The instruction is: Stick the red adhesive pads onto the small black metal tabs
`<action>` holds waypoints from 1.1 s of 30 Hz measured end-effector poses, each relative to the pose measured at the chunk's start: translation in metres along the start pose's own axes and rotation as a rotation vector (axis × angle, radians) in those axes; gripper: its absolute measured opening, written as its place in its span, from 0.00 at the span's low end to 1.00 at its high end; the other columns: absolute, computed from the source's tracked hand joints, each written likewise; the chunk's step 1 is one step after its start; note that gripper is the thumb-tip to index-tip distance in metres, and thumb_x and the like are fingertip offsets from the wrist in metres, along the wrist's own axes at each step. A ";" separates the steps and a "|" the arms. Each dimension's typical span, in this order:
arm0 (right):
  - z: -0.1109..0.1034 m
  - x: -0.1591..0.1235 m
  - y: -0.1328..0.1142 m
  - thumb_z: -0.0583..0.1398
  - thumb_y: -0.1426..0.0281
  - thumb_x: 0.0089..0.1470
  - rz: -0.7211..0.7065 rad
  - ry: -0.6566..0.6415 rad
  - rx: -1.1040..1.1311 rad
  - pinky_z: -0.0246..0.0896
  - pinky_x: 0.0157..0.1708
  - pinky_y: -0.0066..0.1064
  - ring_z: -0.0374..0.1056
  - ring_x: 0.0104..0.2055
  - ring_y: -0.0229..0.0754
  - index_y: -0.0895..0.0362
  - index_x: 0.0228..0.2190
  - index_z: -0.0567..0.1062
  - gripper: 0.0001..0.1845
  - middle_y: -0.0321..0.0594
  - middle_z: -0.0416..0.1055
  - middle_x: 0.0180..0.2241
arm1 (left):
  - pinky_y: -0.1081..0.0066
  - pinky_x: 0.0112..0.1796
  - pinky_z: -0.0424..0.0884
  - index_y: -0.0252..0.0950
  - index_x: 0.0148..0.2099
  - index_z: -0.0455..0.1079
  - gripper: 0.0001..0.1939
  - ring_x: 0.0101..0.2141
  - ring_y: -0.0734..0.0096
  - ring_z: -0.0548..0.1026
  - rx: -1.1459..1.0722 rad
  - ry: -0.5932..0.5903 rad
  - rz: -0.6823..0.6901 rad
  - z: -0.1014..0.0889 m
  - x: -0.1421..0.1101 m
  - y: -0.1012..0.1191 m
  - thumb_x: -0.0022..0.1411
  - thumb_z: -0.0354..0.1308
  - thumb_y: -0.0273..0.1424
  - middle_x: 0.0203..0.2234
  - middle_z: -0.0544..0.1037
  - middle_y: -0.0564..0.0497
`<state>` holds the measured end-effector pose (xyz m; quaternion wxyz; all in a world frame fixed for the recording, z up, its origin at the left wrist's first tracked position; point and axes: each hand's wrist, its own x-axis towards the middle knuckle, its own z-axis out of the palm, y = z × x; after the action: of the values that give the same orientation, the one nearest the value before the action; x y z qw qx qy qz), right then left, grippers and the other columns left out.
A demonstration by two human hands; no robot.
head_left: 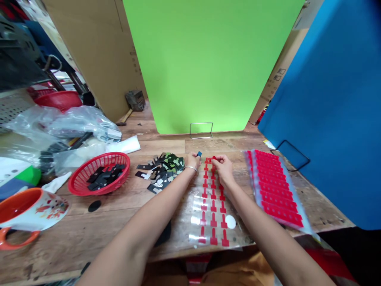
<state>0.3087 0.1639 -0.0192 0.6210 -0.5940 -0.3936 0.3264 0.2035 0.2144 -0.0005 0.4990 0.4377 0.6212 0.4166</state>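
A small dark blue piece (199, 154) is pinched in the fingers of my left hand (193, 160), just above the far end of a clear sheet (195, 206). Rows of red T-shaped stickers (213, 206) run down that sheet. My right hand (224, 169) has its fingers closed at the top of the sheet, on a red sticker (213, 158) in the far row. To the left of my left hand lies a loose pile of flat black and camouflage-patterned pieces (162, 169), some showing pale metal-like parts.
A red basket (74, 180) with dark pieces and an orange-and-white mug (47, 208) stand on the left. Stacked sheets of red stickers (276, 186) lie right. Green (214, 63) and blue (333, 119) boards rise behind, with wire stands at their feet. Plastic bags (80, 123) crowd the back left.
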 end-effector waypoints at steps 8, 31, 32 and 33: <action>-0.028 -0.088 -0.014 0.62 0.70 0.38 0.187 -0.215 0.179 0.48 0.13 0.20 0.55 0.13 0.29 0.55 0.26 0.62 0.13 0.24 0.61 0.15 | 0.71 0.30 0.74 0.30 0.36 0.66 0.05 0.23 0.75 0.75 -0.273 -0.230 -0.129 -0.048 -0.089 -0.023 0.55 0.57 0.21 0.24 0.76 0.48; -0.018 -0.144 -0.010 0.61 0.69 0.44 0.168 -0.255 0.072 0.64 0.18 0.24 0.65 0.20 0.33 0.54 0.28 0.63 0.10 0.30 0.65 0.24 | 0.71 0.36 0.74 0.30 0.40 0.68 0.15 0.31 0.69 0.78 -0.573 -0.309 -0.360 -0.073 -0.154 -0.063 0.48 0.58 0.15 0.32 0.79 0.44; -0.018 -0.145 -0.010 0.61 0.69 0.44 0.172 -0.255 0.073 0.64 0.18 0.24 0.65 0.20 0.33 0.54 0.28 0.63 0.11 0.30 0.65 0.24 | 0.71 0.37 0.74 0.30 0.40 0.68 0.15 0.31 0.69 0.78 -0.572 -0.309 -0.361 -0.073 -0.154 -0.063 0.48 0.58 0.15 0.32 0.79 0.44; -0.018 -0.145 -0.010 0.61 0.69 0.44 0.175 -0.255 0.075 0.64 0.18 0.24 0.65 0.20 0.33 0.54 0.28 0.63 0.11 0.30 0.65 0.24 | 0.71 0.37 0.74 0.30 0.40 0.68 0.15 0.31 0.69 0.78 -0.570 -0.310 -0.360 -0.073 -0.154 -0.063 0.48 0.58 0.15 0.33 0.79 0.44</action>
<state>0.2550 0.0282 -0.0241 0.5571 -0.5562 -0.4032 0.4666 0.1422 0.0438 -0.0101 0.7541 0.2228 0.4645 0.4073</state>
